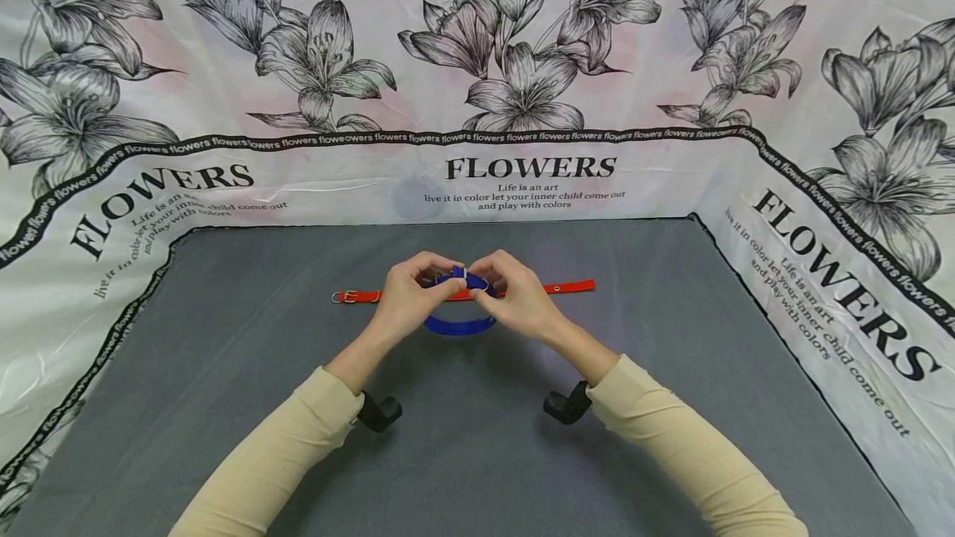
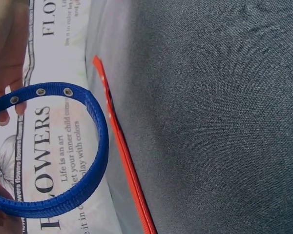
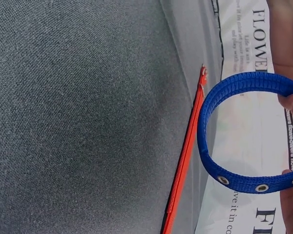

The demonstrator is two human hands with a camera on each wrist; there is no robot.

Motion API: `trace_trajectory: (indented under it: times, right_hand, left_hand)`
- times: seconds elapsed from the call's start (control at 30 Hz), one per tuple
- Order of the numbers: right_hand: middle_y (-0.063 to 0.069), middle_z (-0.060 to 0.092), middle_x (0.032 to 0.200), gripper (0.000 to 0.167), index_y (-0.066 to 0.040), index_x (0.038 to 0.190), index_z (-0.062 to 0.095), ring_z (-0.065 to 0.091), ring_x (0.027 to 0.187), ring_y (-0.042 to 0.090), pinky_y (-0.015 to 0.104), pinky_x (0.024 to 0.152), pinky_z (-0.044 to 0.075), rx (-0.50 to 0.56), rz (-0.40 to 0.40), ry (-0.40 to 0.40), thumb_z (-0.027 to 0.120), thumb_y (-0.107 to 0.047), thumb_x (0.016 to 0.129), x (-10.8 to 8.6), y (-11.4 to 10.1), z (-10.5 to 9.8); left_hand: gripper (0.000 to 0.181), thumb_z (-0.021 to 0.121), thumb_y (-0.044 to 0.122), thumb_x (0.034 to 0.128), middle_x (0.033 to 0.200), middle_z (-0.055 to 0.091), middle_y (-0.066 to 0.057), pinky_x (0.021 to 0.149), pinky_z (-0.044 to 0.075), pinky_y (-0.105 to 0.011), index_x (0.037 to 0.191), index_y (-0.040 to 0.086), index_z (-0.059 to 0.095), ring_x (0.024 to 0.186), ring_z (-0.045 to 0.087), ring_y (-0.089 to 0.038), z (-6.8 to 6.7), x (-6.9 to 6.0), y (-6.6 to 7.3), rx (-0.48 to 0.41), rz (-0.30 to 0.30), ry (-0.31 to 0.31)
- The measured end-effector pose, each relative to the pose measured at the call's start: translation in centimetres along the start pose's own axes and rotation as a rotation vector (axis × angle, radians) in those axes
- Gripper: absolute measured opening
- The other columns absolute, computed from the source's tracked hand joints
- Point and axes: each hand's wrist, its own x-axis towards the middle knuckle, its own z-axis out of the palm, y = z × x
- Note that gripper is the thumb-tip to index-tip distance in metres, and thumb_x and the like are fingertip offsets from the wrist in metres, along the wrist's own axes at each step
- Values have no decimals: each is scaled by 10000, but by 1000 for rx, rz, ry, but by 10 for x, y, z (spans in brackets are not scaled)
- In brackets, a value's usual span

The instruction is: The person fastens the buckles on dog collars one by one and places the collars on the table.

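Note:
A blue collar (image 1: pixel 459 327) is bent into a loop above the table, its buckle at the top between the two hands. My left hand (image 1: pixel 409 295) pinches the loop near the buckle from the left. From the right, my right hand (image 1: pixel 521 297) pinches the strap beside the buckle. Metal-rimmed holes line part of the blue collar (image 2: pixel 101 141) in the left wrist view, and also show on the collar (image 3: pixel 205 129) in the right wrist view. Behind the hands a red collar (image 1: pixel 574 287) lies stretched out flat, its middle partly hidden by them.
A grey cloth (image 1: pixel 477 454) covers the table. Around its back and sides stands a white flower-printed sheet (image 1: pixel 358 181) with black lettering. The red collar's buckle (image 1: pixel 346 297) points left. Each wrist wears a black camera mount.

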Motion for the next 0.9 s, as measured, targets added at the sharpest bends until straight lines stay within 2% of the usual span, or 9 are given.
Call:
trace_trajectory:
  times: [0.13, 0.23, 0.47, 0.77, 0.9]
  right_hand:
    - [9, 540, 938, 210, -115, 1025, 586, 536, 800, 126, 271, 690, 523, 6, 4, 4, 671, -97, 833, 0, 0, 0]
    - [6, 548, 948, 206, -120, 1022, 591, 543, 816, 126, 277, 700, 525, 5, 20, 11, 670, -98, 833, 0, -1, 0]
    - [6, 562, 949, 189, -131, 1029, 602, 553, 844, 148, 384, 717, 532, 30, 96, 21, 658, -122, 848, 0, 0, -1]
    - [-22, 567, 943, 167, -159, 1021, 597, 548, 847, 122, 352, 715, 527, 50, 146, 35, 645, -155, 861, -1, 1, -3]
    - [-18, 568, 935, 164, -155, 1010, 598, 550, 843, 128, 365, 714, 528, 51, 141, 49, 650, -144, 855, -1, 0, -3]
  left_hand:
    - [213, 717, 284, 806, 927, 652, -46, 666, 508, -327, 976, 159, 686, 809, 599, -207, -2, 0, 1, -47, -23, -5]
    - [225, 696, 274, 828, 959, 651, -81, 706, 509, -346, 986, 116, 669, 846, 604, -228, -4, 1, 1, -91, -14, -8]
    - [188, 629, 188, 883, 1009, 630, -92, 749, 531, -307, 1029, 72, 603, 902, 605, -194, -6, 3, 1, -163, -6, 18]
    - [206, 587, 183, 912, 1009, 610, -118, 807, 510, -294, 1061, 45, 555, 950, 599, -199, -6, 3, 1, -175, 21, 13]
    - [225, 613, 191, 894, 999, 624, -117, 810, 507, -305, 1067, 51, 581, 939, 603, -189, -6, 4, 2, -149, 5, 7]
